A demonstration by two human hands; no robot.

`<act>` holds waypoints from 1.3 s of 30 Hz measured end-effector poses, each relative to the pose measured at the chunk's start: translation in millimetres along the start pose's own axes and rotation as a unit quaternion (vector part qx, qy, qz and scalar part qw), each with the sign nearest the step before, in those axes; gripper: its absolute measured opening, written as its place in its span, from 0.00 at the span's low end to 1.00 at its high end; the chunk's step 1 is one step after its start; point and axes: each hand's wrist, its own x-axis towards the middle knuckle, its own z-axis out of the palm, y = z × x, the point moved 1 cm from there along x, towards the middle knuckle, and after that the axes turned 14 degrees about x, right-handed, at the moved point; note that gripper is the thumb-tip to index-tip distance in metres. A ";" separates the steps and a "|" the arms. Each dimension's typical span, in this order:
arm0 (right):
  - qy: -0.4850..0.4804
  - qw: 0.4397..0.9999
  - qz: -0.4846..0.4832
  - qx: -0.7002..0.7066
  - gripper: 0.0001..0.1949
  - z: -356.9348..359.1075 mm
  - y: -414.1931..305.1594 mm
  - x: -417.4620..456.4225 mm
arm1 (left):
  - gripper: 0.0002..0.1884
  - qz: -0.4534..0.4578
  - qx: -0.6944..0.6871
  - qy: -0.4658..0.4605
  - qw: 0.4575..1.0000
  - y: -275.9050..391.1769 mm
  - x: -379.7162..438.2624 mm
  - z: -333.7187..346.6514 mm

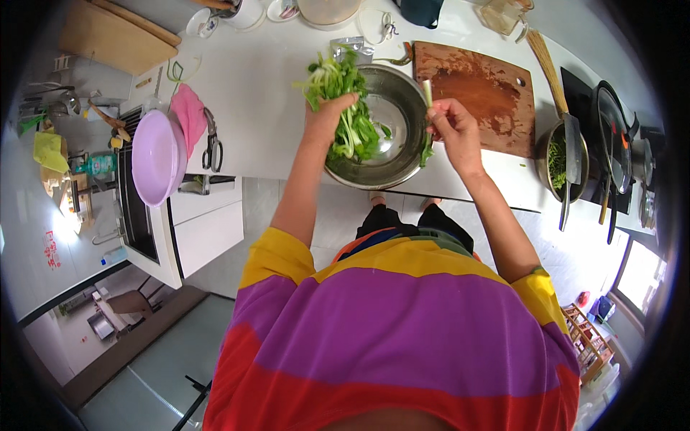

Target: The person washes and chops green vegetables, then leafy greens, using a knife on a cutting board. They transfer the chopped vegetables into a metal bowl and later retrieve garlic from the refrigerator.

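A bunch of leafy green vegetables is gripped in my left hand, over the left side of a stainless steel basin. Its stems and leaves hang down into the basin, hiding part of the inside. My right hand pinches a single pale-ended stalk at the basin's right rim. The stalk's white end points up, and its leafy end hangs by the rim. A loose green leaf shows inside the basin. To the right lies a wet wooden cutting board.
A cleaver rests across a metal pot holding cut greens, at the right by a lidded pan. At the left are scissors, a pink cloth and a purple plastic basin. A silver packet lies behind the steel basin.
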 end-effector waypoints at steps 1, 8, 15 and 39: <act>0.008 1.000 -0.009 -0.021 0.03 2.6 1.5 5.4 | 0.26 0.001 -0.134 -0.031 0.990 11.7 -8.4 9.8; 0.046 0.995 -0.072 -0.052 0.05 20.9 14.0 40.9 | 0.20 0.072 -0.221 -0.126 0.964 42.6 -14.2 28.4; 0.011 0.995 -0.077 -0.064 0.05 55.9 21.6 49.3 | 0.28 -0.015 -0.211 -0.131 0.969 43.9 -35.8 35.9; 0.174 0.919 -0.219 -0.279 0.14 -130.2 -43.0 -47.1 | 0.19 0.035 -0.030 -0.117 0.992 27.7 -16.8 10.5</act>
